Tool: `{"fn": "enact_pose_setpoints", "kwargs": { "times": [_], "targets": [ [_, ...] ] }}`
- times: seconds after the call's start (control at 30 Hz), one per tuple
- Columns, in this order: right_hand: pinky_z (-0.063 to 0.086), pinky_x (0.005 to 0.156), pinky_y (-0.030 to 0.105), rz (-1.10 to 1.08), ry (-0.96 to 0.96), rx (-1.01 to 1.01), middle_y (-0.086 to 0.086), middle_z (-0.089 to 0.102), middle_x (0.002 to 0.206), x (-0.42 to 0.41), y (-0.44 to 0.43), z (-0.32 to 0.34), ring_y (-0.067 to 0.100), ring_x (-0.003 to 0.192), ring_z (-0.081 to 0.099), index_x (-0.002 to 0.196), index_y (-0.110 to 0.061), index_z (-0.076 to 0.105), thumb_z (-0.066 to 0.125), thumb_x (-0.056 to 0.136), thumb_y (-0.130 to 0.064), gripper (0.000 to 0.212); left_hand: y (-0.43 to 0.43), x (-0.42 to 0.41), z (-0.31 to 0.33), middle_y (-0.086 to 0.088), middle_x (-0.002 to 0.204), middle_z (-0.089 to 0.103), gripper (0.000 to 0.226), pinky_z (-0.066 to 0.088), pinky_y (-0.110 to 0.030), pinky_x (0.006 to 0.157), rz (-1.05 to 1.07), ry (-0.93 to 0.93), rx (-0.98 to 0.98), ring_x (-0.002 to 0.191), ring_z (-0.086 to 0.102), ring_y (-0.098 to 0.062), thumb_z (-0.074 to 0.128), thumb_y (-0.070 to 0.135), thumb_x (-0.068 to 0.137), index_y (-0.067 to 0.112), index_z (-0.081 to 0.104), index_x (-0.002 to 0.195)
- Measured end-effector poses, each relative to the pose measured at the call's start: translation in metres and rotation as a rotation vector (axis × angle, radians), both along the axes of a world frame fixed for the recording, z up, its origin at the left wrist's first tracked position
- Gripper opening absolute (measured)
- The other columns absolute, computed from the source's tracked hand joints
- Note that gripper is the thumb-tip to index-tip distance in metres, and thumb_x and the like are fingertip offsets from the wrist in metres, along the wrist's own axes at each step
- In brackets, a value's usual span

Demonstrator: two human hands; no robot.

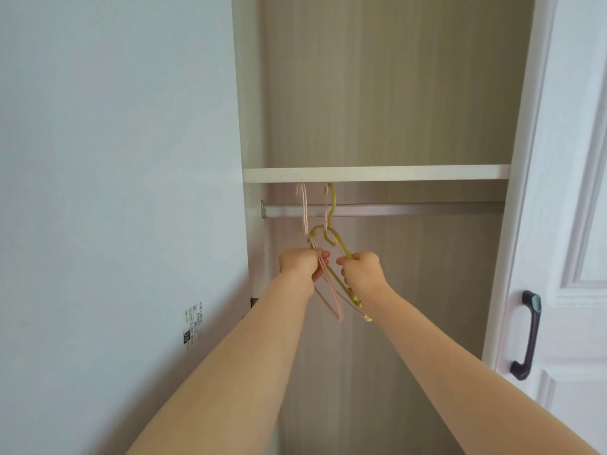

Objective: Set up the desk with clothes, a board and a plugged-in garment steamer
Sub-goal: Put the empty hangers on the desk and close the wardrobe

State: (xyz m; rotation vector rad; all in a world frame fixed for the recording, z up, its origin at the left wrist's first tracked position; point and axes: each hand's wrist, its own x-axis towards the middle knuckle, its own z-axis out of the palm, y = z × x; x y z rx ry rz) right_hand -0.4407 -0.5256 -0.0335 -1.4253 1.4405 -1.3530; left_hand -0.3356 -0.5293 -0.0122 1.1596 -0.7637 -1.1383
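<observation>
Only one small white label (pixel 192 323), stuck sideways on the pale panel (pixel 115 192), left of and below the wardrobe rail (pixel 377 210). Rows of tiny print, too small to read; black box with pale characters, not legible.

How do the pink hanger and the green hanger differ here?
The pink hanger is thinner and gripped by the left hand; the green hanger is thicker and gripped by the right hand. The pink hanger's hook sits left of the green hanger's at the rod. Both are bare of clothes.
</observation>
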Motion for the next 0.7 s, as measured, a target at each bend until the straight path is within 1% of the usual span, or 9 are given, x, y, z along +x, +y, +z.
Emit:
{"fn": "enact_pose_setpoints", "kwargs": {
  "times": [0.17, 0.23, 0.3, 0.37, 0.43, 0.5, 0.53, 0.6, 0.7],
  "targets": [
    [0.034, 0.06, 0.034, 0.0, -0.039, -0.007, 0.009, 0.044, 0.073, -0.017, 0.033, -0.01, 0.022, 0.066, 0.038, 0.107, 0.014, 0.056, 0.048, 0.09, -0.01, 0.031, 0.029, -0.013, -0.01, -0.004, 0.073, 0.066, 0.011, 0.048, -0.015, 0.042, -0.048, 0.063, -0.018, 0.063, 0.06, -0.01, 0.057, 0.004, 0.092, 0.0, 0.066, 0.098],
    [0.034, 0.059, 0.034, 0.001, -0.06, -0.009, 0.009, 0.042, 0.071, -0.024, 0.051, -0.017, 0.022, 0.066, 0.037, 0.1, 0.013, 0.057, 0.048, 0.09, -0.01, 0.027, 0.045, -0.019, -0.017, -0.005, 0.074, 0.066, 0.009, 0.05, -0.015, 0.044, -0.073, 0.098, -0.031, 0.064, 0.061, -0.01, 0.057, 0.004, 0.092, 0.001, 0.066, 0.093],
    [0.034, 0.06, 0.034, 0.011, -0.066, -0.014, 0.009, 0.04, 0.07, -0.031, 0.07, -0.026, 0.022, 0.065, 0.036, 0.088, 0.003, 0.06, 0.049, 0.091, -0.012, 0.019, 0.063, -0.024, -0.027, -0.005, 0.076, 0.067, 0.013, 0.054, -0.017, 0.052, -0.085, 0.102, -0.049, 0.065, 0.062, -0.011, 0.058, 0.003, 0.091, 0.004, 0.066, 0.082],
    [0.032, 0.061, 0.035, 0.02, -0.066, -0.025, 0.009, 0.037, 0.069, -0.038, 0.093, -0.037, 0.022, 0.065, 0.034, 0.087, -0.009, 0.056, 0.049, 0.091, -0.014, 0.01, 0.083, -0.028, -0.038, -0.005, 0.077, 0.068, 0.014, 0.055, -0.019, 0.059, -0.091, 0.092, -0.062, 0.066, 0.063, -0.011, 0.059, 0.004, 0.091, 0.005, 0.066, 0.079],
    [0.031, 0.061, 0.035, 0.012, -0.062, -0.019, 0.009, 0.036, 0.069, -0.045, 0.116, -0.051, 0.022, 0.064, 0.032, 0.087, -0.007, 0.057, 0.049, 0.092, -0.015, 0.013, 0.106, -0.031, -0.053, -0.004, 0.076, 0.069, 0.013, 0.054, -0.019, 0.06, -0.102, 0.091, -0.064, 0.065, 0.063, -0.01, 0.059, 0.006, 0.091, 0.005, 0.068, 0.082],
    [0.033, 0.06, 0.034, -0.013, -0.055, -0.002, 0.009, 0.038, 0.068, -0.051, 0.139, -0.067, 0.021, 0.063, 0.034, 0.089, 0.008, 0.056, 0.049, 0.094, -0.016, 0.026, 0.13, -0.033, -0.071, -0.003, 0.075, 0.069, 0.011, 0.054, -0.018, 0.06, -0.102, 0.088, -0.064, 0.062, 0.064, -0.008, 0.06, 0.006, 0.091, 0.003, 0.069, 0.087],
    [0.034, 0.059, 0.034, -0.025, -0.051, 0.005, 0.008, 0.039, 0.067, -0.054, 0.151, -0.075, 0.021, 0.062, 0.035, 0.093, 0.012, 0.055, 0.049, 0.095, -0.017, 0.029, 0.143, -0.034, -0.083, -0.003, 0.075, 0.07, 0.011, 0.054, -0.019, 0.063, -0.101, 0.082, -0.065, 0.063, 0.065, -0.008, 0.06, 0.007, 0.091, 0.004, 0.069, 0.087],
    [0.036, 0.056, 0.032, -0.051, -0.026, 0.015, 0.005, 0.042, 0.064, -0.057, 0.175, -0.091, 0.019, 0.059, 0.038, 0.097, 0.008, 0.058, 0.048, 0.096, -0.02, 0.03, 0.169, -0.036, -0.108, -0.004, 0.077, 0.072, 0.012, 0.055, -0.024, 0.071, -0.101, 0.062, -0.051, 0.069, 0.067, -0.01, 0.06, 0.008, 0.091, 0.006, 0.071, 0.085],
    [0.038, 0.051, 0.022, -0.068, 0.03, 0.038, 0.002, 0.049, 0.065, -0.062, 0.213, -0.122, 0.012, 0.057, 0.044, 0.092, -0.004, 0.063, 0.046, 0.098, -0.024, 0.026, 0.207, -0.038, -0.15, -0.005, 0.082, 0.074, 0.012, 0.054, -0.029, 0.079, -0.104, 0.014, 0.003, 0.079, 0.07, -0.016, 0.062, 0.01, 0.09, 0.009, 0.073, 0.085]
  ]
}}
